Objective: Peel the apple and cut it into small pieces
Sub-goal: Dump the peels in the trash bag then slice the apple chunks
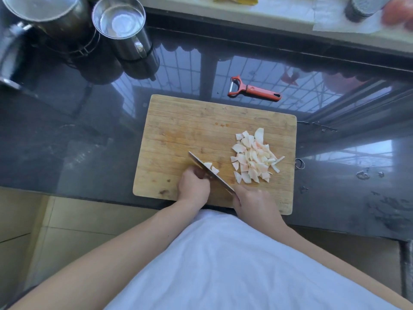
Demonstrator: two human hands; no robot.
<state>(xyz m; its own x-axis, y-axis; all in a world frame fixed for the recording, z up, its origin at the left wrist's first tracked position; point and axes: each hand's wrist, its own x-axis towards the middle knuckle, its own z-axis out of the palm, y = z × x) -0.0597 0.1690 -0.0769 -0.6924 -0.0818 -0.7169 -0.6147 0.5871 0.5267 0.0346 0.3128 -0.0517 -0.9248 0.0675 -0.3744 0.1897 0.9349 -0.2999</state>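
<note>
Head view, I see my right hand (254,203) gripping the knife (211,172) at the cutting board's (178,130) near edge, left hand (194,185) fingers curled against the blade, apple pieces (254,158) heaped toward the board's right edge, two bits on the blade, red peeler (254,88) on the counter (89,130) beyond the far edge.

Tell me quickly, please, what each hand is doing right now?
Left hand: fingers curled against the knife blade's left side; whether it grips anything cannot be told.
Right hand: grips the knife handle.

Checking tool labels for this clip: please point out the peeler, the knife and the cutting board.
peeler (257,89): head view, orange handle.
knife (202,164): head view, flat of blade.
cutting board (178,126): head view, bare wood.
</note>
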